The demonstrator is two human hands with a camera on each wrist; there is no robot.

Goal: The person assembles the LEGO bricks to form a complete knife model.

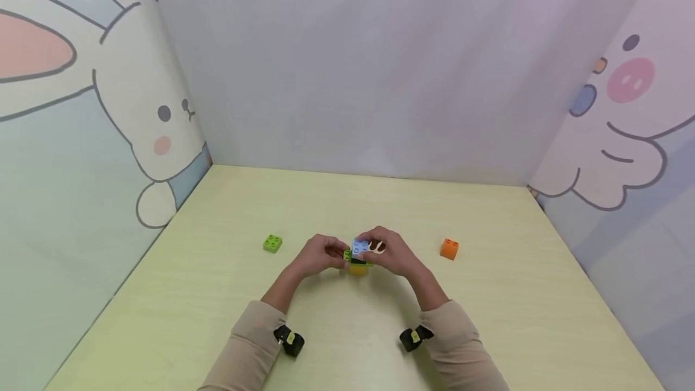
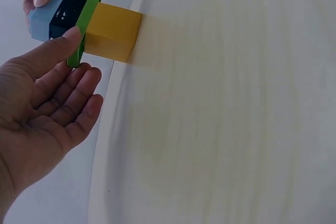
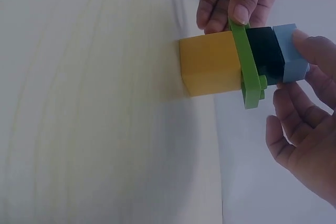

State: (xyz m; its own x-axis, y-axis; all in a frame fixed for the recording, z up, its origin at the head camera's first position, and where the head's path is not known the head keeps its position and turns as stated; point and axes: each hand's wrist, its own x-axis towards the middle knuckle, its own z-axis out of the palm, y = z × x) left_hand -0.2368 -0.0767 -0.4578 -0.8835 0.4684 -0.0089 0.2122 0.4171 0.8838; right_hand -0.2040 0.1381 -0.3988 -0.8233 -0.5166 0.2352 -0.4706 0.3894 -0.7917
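While the stack [image 1: 358,261] stands upright near the middle of the table [image 1: 488,294], I've got both hands on it: left hand [image 1: 320,255] pinching the left end of the green plate [image 3: 249,69], right hand [image 1: 393,252] pinching the blue block [image 1: 359,247] up top, thumb on its near side. Order from the bottom: yellow block [image 3: 210,64], green plate, black block [image 3: 265,56], blue block. Can't tell if blue is fully seated on black. Parts look like hard plastic, so I'd expect light, stiff, no crush risk from fingers, slightly slick on the smooth walls. Weak points are probably the joints: sideways load could tip or split the column. Best hold, I think: opposite walls of blue, force kept along the axis, plate's overhang steadied from the left. Plate is thin and sticks out, so lifting by that end alone might lever it loose. Other parts sit well apart: green block [image 1: 272,243] to the left and a bit far, orange block [image 1: 449,248] to the right.
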